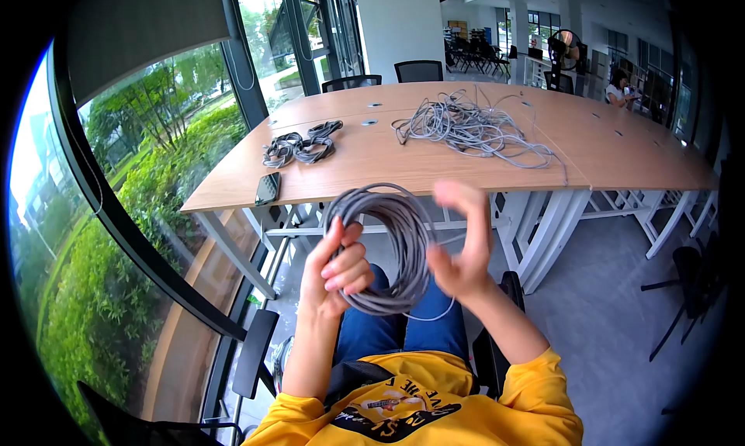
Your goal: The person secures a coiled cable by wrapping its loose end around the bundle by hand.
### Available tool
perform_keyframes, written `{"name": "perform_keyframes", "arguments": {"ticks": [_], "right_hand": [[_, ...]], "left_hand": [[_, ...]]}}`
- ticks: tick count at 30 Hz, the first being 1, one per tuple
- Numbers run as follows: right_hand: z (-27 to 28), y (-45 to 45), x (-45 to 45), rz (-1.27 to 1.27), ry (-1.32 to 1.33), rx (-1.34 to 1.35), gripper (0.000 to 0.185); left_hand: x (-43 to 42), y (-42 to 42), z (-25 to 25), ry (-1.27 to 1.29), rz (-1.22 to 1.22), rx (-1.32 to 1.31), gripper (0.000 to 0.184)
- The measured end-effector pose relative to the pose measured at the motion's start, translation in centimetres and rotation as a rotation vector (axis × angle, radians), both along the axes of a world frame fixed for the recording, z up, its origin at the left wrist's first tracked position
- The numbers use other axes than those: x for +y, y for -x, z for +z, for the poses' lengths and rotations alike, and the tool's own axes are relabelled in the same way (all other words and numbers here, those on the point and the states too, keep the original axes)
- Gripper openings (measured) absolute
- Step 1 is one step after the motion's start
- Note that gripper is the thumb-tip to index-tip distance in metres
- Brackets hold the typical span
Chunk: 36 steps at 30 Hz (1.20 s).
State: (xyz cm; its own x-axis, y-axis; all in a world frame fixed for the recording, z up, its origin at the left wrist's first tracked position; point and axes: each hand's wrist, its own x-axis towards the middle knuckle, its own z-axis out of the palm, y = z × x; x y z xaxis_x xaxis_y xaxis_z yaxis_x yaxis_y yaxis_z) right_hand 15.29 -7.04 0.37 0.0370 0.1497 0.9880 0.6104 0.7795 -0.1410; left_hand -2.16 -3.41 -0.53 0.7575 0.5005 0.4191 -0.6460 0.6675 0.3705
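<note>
The left hand grips the left side of a gray cable coil, held up before the bench; the right hand, fingers parted, is just beside it, contact unclear. A cable tangle, smaller bundles and a phone lie on the bench.
</note>
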Motion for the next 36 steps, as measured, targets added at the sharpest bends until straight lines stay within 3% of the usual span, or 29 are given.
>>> {"name": "perform_keyframes", "arguments": {"ticks": [3, 5, 8, 10, 12, 14, 15, 17, 23, 25, 26, 28, 29, 31, 35, 36], "right_hand": [[-1.9, 1.6, -1.4, 0.022, 0.000, -0.392, 0.062], [-3.2, 2.4, -0.5, 0.024, 0.017, -0.470, 0.061], [-3.6, 3.1, 0.1, 0.159, 0.028, -0.350, 0.056], [-4.1, 2.9, -0.1, 0.186, 0.239, -0.359, 0.051], [-4.2, 3.1, 0.0, 0.177, 0.163, -0.319, 0.049], [-4.2, 3.2, 0.3, 0.177, 0.090, -0.281, 0.048], [-4.3, 3.1, 0.3, 0.156, 0.114, -0.284, 0.047], [-4.2, 2.9, 0.3, 0.129, 0.133, -0.290, 0.046], [-4.6, 3.0, 0.3, 0.101, 0.093, -0.307, 0.042], [-4.8, 3.2, 0.3, 0.101, 0.044, -0.325, 0.044], [-5.4, 2.3, 0.0, 0.040, 0.188, -0.479, 0.032], [-4.0, 2.4, -0.7, 0.071, 0.100, -0.339, 0.032], [-3.2, 2.3, -0.9, 0.101, 0.012, -0.198, 0.038], [-2.4, 1.0, -1.1, 0.061, 0.093, 0.035, 0.064], [0.8, -0.1, -0.2, 0.042, 0.307, 0.000, 0.079], [1.1, -1.1, -0.2, 0.298, 0.579, -0.100, 0.084]], "left_hand": [[0.3, 0.0, 0.5, 0.116, 0.008, -0.066, 0.034], [0.3, -0.1, 0.5, 0.124, -0.059, -0.126, 0.035], [0.5, -0.3, 0.4, 0.198, -0.085, -0.165, 0.035], [0.0, -0.6, 0.5, 0.255, -0.059, -0.162, 0.034], [-0.8, -1.1, 1.2, 0.282, -0.042, -0.148, 0.034], [-1.9, -1.4, 2.4, 0.431, 0.259, 0.094, 0.033], [-1.6, -1.2, 2.0, 0.434, 0.261, 0.095, 0.033], [-0.8, -0.9, 0.6, 0.180, 0.039, -0.083, 0.032], [-0.8, -0.6, 0.1, 0.155, 0.117, 0.017, 0.027], [-0.3, -0.6, -0.3, -0.019, 0.055, 0.032, 0.029], [-0.1, -0.5, -0.3, -0.037, 0.055, 0.033, 0.030], [0.8, 0.2, -1.1, -0.118, 0.024, 0.028, 0.028], [1.3, 0.4, -1.6, -0.200, -0.009, 0.023, 0.027], [1.3, 0.4, -2.3, -0.189, -0.036, -0.002, 0.021], [0.6, 0.4, -2.7, -0.340, -0.233, 0.113, 0.014], [0.8, 0.4, -2.7, -0.381, -0.269, 0.100, 0.016]]}}
